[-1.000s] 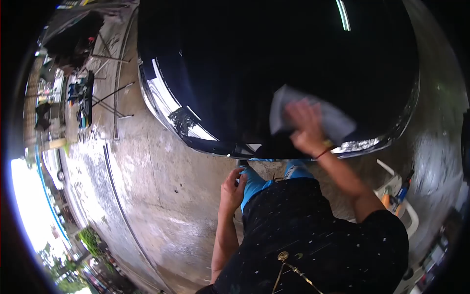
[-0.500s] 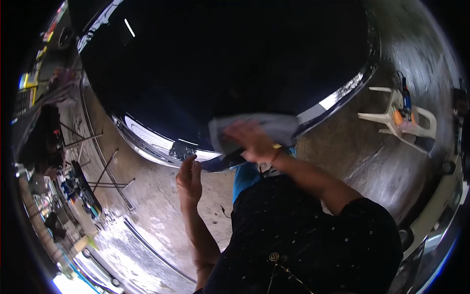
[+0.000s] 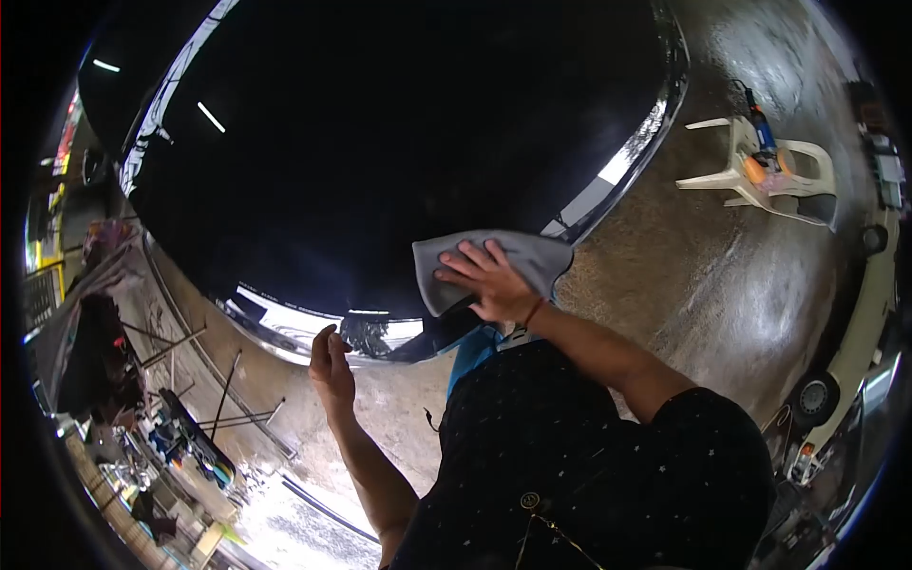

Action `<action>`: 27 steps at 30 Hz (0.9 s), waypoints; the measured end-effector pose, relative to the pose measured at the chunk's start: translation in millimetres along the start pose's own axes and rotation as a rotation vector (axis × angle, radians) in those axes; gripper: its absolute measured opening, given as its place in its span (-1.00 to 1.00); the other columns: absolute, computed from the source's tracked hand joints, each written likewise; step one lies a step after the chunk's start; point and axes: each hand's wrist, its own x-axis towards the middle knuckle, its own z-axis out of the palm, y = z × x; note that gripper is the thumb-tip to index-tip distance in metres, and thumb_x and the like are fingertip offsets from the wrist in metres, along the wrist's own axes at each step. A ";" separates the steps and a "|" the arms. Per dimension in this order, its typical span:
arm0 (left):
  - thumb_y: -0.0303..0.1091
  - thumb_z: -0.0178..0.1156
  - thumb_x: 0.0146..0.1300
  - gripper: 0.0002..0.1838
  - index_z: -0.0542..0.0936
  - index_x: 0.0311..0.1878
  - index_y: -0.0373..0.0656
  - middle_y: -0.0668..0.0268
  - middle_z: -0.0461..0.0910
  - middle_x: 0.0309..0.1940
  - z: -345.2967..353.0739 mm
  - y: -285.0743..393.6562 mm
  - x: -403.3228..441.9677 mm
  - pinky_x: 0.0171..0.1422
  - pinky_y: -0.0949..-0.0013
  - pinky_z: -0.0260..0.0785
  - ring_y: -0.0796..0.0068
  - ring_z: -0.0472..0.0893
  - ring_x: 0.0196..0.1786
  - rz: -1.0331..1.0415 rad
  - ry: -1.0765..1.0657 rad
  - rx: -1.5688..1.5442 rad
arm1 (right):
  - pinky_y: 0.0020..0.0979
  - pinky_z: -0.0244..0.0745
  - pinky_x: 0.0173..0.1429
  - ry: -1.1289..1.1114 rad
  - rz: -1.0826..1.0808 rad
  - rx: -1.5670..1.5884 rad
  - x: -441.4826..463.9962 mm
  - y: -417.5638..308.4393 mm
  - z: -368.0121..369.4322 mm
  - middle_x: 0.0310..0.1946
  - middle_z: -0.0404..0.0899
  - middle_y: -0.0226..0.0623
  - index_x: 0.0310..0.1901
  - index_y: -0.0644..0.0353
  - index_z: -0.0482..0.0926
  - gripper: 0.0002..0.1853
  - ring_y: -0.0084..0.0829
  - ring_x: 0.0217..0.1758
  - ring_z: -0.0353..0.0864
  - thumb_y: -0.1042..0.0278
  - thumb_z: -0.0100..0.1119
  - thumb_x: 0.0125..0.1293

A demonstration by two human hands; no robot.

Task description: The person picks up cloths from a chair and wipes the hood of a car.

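A grey cloth (image 3: 541,255) lies on the near edge of a glossy black car panel (image 3: 399,142), and the right hand (image 3: 489,283) presses on it with an open palm. Its fingers are spread over the fabric rather than clenched around it; the thumb points toward the wearer, and whether it pinches any of the cloth cannot be told. The hand and the cloth hide the part of the panel beneath them, and the far end of the panel runs out of the top of the view.

The left hand (image 3: 332,375) is raised beside the panel's lower rim, its fingers loosely bent and holding nothing that shows. Whether its fingertips touch the rim is hard to make out.

On the right, a white plastic chair (image 3: 819,171) bears a blue and black power tool (image 3: 763,131) and an orange item (image 3: 753,170) whose kind is unclear. Beyond it, a pale car (image 3: 860,332) is partly cut off by the dark lens border. On the left, thin metal legs (image 3: 226,391) stand on the wet floor (image 3: 655,275), near a jumble of items too small and warped to identify.
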 end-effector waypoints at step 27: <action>-0.14 0.04 0.63 -0.62 0.64 0.17 -0.23 0.34 0.65 -0.43 -4.6 52.7 32.5 -0.24 0.44 0.40 0.59 0.56 -0.37 -0.074 0.123 -0.161 | 0.07 -0.16 0.73 0.338 -0.138 0.128 252.9 23.1 -119.2 0.60 0.23 -0.40 0.49 -0.04 0.42 -0.32 -0.12 0.69 0.06 -0.03 0.24 0.37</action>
